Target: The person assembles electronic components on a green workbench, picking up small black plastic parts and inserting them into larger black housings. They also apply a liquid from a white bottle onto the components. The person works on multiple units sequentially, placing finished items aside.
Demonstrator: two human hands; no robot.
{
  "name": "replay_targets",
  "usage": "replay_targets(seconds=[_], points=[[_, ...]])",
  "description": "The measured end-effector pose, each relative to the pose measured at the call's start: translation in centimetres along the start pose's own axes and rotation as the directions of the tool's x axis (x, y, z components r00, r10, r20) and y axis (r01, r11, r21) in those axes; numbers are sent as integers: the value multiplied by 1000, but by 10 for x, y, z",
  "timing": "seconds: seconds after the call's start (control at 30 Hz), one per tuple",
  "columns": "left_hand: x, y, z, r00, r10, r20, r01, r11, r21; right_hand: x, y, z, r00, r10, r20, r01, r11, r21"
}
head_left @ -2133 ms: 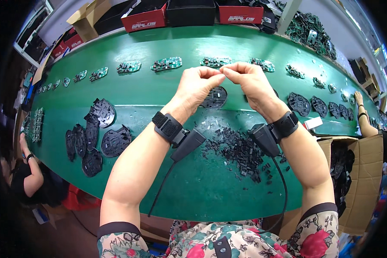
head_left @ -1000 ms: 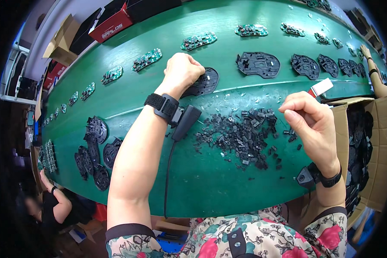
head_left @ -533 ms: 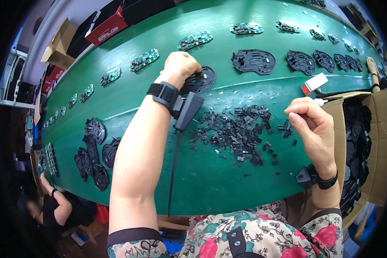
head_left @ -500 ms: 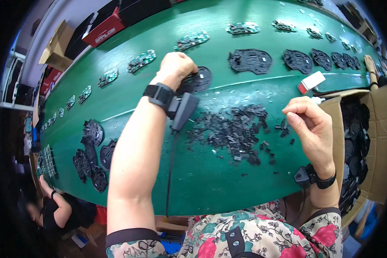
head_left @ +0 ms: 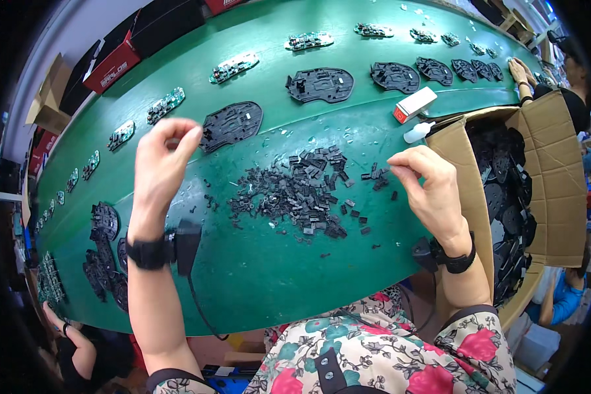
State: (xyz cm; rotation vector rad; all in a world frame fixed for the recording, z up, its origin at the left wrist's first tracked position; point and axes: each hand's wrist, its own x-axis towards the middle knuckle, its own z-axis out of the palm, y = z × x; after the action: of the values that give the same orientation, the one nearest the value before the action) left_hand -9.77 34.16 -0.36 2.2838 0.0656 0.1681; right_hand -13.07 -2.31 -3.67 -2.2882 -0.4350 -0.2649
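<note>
Leftward off a flat rounded black plastic shell (head_left: 233,127) the left hand (head_left: 156,174) has moved since the earlier frame, baring more of it; the whole view has swung too. Beside the shell's left end, that hand's grip has thumb and forefinger drawn close; whether they pinch anything, I cannot tell. The right hand (head_left: 437,197) hovers by several loose small black pieces (head_left: 376,173), thumb and forefinger nearly meeting, anything between them hidden. That shell lies on the smooth green counter (head_left: 289,282), in line with other black shells (head_left: 322,85) to its right. Work looks part-way: a large heap of tiny black plastic parts (head_left: 302,190) is left loose, green circuit boards (head_left: 233,67) lie in their own row apart from the shells, and which parts already sit inside is too small to judge
</note>
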Motion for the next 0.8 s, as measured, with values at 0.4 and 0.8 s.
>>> replay_targets(seconds=[0.4,0.8], points=[[-151,-33,-57,963,-82,-258,101,993,62,15,0,23,964,-83,253,113,988,-105],[-167,-72,-114,881,-185,-435,300,930,213,28,-40,23,934,-124,335,187,969,-162]])
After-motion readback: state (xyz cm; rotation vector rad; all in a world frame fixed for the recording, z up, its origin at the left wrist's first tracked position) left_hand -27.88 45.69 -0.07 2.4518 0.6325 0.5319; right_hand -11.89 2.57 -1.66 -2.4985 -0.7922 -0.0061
